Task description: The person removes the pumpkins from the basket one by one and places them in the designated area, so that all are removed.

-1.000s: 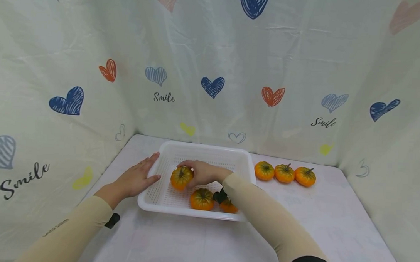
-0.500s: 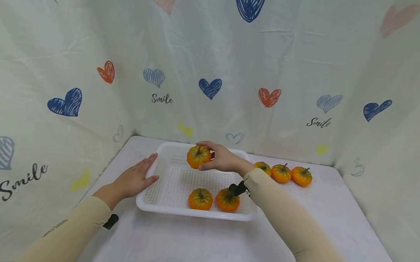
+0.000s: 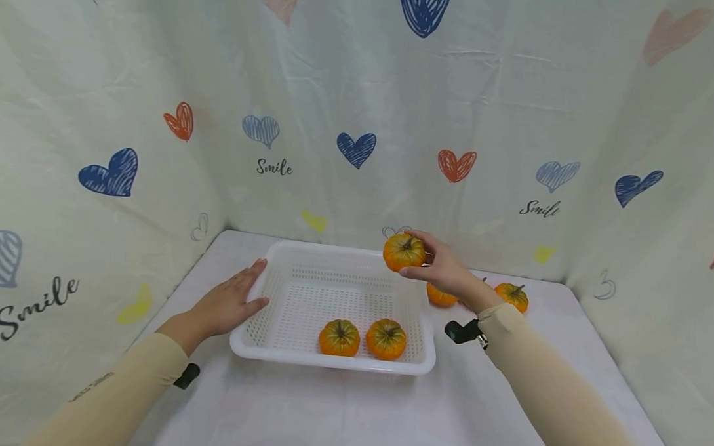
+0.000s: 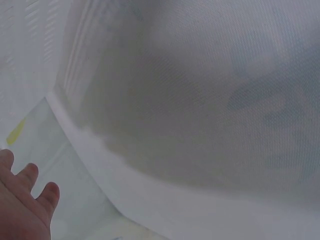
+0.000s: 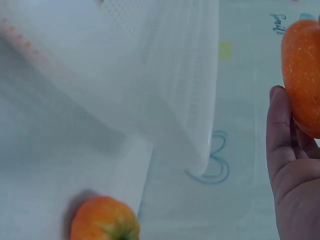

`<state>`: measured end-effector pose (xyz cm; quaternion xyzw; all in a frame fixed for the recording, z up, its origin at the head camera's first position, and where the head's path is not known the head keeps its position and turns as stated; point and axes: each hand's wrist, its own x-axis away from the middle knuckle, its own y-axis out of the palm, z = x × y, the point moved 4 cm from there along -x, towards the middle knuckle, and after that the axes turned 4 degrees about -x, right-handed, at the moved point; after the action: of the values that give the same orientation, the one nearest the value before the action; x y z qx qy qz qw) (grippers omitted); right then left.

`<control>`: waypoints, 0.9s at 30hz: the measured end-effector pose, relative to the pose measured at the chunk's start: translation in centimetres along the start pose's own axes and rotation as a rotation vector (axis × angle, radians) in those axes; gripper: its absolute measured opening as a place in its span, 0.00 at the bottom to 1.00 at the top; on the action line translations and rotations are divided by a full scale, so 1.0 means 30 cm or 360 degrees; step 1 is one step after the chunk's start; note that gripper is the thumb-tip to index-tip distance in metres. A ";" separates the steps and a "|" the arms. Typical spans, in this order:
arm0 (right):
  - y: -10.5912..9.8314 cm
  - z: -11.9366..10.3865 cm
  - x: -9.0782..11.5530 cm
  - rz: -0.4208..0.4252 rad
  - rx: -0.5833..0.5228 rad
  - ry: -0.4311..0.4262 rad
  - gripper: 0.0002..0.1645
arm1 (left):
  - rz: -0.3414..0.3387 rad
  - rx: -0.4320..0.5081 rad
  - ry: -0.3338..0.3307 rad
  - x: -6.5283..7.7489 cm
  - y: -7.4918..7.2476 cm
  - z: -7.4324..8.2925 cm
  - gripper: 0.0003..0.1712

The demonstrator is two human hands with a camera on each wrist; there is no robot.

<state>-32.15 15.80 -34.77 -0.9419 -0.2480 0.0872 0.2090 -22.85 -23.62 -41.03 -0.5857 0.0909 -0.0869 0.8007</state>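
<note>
In the head view my right hand [image 3: 441,265] grips a small orange pumpkin [image 3: 404,252] above the back right corner of a white perforated basket [image 3: 331,361]. The right wrist view shows the same pumpkin [image 5: 302,75] between thumb and fingers, raised higher than the basket's rim [image 5: 212,90]. Two more pumpkins, one on the left [image 3: 339,338] and one on the right [image 3: 386,339], sit inside along the basket's front wall. My left hand [image 3: 227,304] rests with straight fingers on the basket's left rim; its fingers [image 4: 27,175] show at the corner of the left wrist view.
Right of the basket, a partly covered pumpkin [image 3: 441,296] and another pumpkin [image 3: 512,296] stand on the white table [image 3: 303,411]; my right hand and wrist hide what lies between them. A curtain [image 3: 508,110] printed with hearts encloses the back and sides.
My right hand has lifted the pumpkin from the basket's left part and carried it up and right, to the back right corner. My left hand has stayed on the rim.
</note>
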 end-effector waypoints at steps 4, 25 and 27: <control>-0.043 0.031 0.049 0.0095 0.0007 0.0039 0.49 | 0.0001 -0.0003 0.0000 0.000 0.007 -0.009 0.45; -0.170 0.234 0.272 0.0278 0.0108 0.0320 0.55 | -0.0015 -0.0001 -0.0034 -0.006 0.017 -0.019 0.46; -0.173 0.255 0.287 0.0297 0.0115 0.0341 0.55 | -0.0014 0.0001 -0.0034 -0.005 0.016 -0.017 0.46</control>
<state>-29.02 26.92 -39.90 -0.9567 -0.1323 0.0140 0.2590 -23.12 -23.92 -41.64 -0.5868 0.0798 -0.0844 0.8014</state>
